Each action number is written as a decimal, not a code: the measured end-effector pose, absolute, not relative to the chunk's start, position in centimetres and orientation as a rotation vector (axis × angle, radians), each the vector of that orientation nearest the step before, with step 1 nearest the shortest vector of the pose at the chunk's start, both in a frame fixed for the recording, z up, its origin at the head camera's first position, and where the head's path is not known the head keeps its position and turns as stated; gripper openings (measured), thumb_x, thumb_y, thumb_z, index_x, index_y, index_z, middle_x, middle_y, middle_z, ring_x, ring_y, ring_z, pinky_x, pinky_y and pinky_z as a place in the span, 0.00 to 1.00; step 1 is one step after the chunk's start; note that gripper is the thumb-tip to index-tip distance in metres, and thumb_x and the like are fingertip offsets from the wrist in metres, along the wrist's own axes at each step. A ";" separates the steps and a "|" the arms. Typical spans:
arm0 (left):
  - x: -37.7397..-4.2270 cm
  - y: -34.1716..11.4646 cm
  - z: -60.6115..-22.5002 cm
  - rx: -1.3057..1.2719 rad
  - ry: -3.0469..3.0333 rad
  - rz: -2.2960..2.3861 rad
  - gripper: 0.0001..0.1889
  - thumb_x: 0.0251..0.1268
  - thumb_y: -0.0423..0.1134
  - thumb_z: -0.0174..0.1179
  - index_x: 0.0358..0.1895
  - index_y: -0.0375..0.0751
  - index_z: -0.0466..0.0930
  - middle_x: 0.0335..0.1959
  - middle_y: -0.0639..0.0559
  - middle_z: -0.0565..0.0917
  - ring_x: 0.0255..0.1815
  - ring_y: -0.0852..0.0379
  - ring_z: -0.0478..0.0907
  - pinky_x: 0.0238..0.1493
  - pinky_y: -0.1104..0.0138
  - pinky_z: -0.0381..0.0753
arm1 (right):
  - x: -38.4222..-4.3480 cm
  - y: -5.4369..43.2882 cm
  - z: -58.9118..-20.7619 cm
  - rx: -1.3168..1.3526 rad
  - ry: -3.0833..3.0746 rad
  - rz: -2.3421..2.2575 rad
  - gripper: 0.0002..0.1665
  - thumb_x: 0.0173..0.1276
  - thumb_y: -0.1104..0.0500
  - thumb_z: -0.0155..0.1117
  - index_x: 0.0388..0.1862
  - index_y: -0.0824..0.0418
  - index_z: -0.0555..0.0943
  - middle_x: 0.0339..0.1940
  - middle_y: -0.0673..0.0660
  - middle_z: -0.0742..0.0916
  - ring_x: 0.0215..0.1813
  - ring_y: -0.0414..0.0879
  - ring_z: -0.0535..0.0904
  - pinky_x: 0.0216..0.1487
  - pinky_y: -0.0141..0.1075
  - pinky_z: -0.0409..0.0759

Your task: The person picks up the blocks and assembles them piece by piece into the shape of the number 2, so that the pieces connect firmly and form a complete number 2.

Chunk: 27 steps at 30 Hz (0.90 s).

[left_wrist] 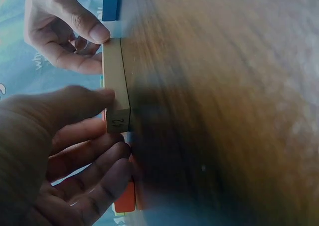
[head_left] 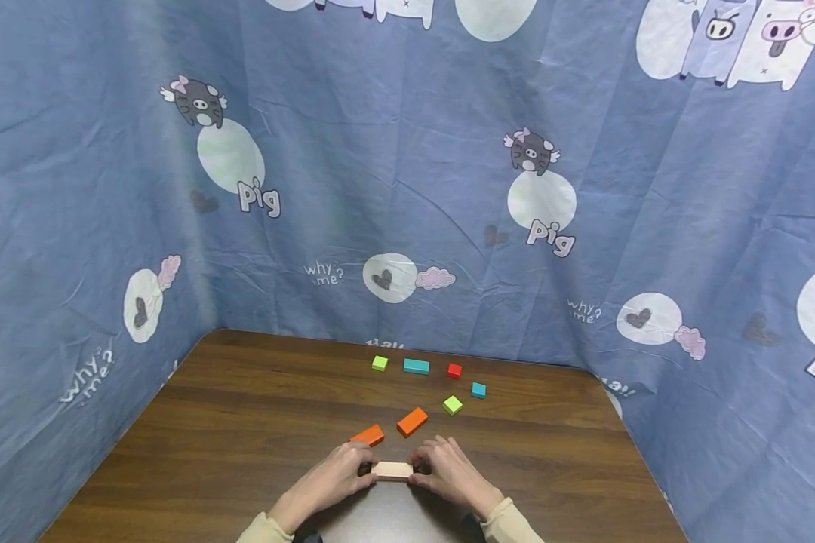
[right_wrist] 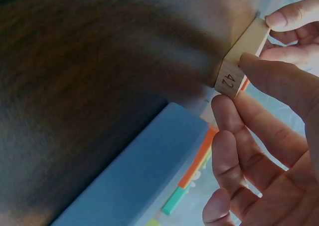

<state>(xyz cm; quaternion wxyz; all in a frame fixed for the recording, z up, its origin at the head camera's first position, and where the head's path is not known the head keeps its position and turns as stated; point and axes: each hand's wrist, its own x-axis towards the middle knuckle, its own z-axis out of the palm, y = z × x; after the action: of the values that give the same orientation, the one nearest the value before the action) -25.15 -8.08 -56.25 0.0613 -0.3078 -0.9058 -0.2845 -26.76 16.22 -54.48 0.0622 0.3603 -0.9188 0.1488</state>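
Observation:
A pale wooden block (head_left: 392, 470) lies lengthwise from left to right near the table's front, gripped by a hand at either end. My left hand (head_left: 345, 472) pinches its left end, thumb on the near side and fingers beyond. At the other end my right hand (head_left: 450, 469) holds it the same way. Both wrist views show the number 42 on the end faces of this wooden block (right_wrist: 249, 44). Just past the left fingers sits an orange block (head_left: 368, 435). A blue block (right_wrist: 134, 166) looms large beside the right hand in the right wrist view.
On the brown table (head_left: 265, 407), farther back, are a second orange block (head_left: 412, 422), two lime green blocks (head_left: 452, 405), a long teal block (head_left: 416, 366), a red cube (head_left: 454, 370) and a small blue block (head_left: 478, 390). A blue printed cloth (head_left: 380, 188) hangs behind.

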 end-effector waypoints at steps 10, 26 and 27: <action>-25.3 -7.9 -56.3 -0.923 -2.740 -0.774 0.09 0.55 0.42 0.70 0.37 0.43 0.84 0.37 0.55 0.83 0.36 0.65 0.76 0.36 0.68 0.76 | -26.4 16.7 -54.0 1.062 -2.815 0.467 0.19 0.56 0.45 0.73 0.44 0.50 0.83 0.39 0.42 0.85 0.42 0.37 0.74 0.43 0.34 0.67; -25.6 -7.8 -56.5 -0.928 -2.751 -0.766 0.09 0.56 0.42 0.69 0.38 0.45 0.86 0.35 0.57 0.84 0.37 0.65 0.77 0.38 0.66 0.76 | -27.5 22.0 -51.2 0.926 -2.921 0.716 0.23 0.61 0.52 0.70 0.55 0.56 0.80 0.46 0.52 0.85 0.48 0.48 0.79 0.49 0.44 0.74; -25.7 -7.8 -56.6 -0.927 -2.754 -0.771 0.09 0.56 0.43 0.69 0.38 0.45 0.86 0.35 0.57 0.84 0.37 0.65 0.77 0.38 0.66 0.76 | -27.6 22.3 -51.1 0.921 -2.922 0.727 0.23 0.61 0.53 0.70 0.55 0.57 0.80 0.46 0.52 0.85 0.49 0.49 0.79 0.49 0.44 0.75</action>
<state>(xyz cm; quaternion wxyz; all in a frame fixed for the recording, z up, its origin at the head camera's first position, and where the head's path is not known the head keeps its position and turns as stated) -25.65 -7.79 -56.58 0.0676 -0.3077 -0.9139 -0.2558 -27.57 22.31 -51.11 -0.0035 0.2926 -0.9279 0.2309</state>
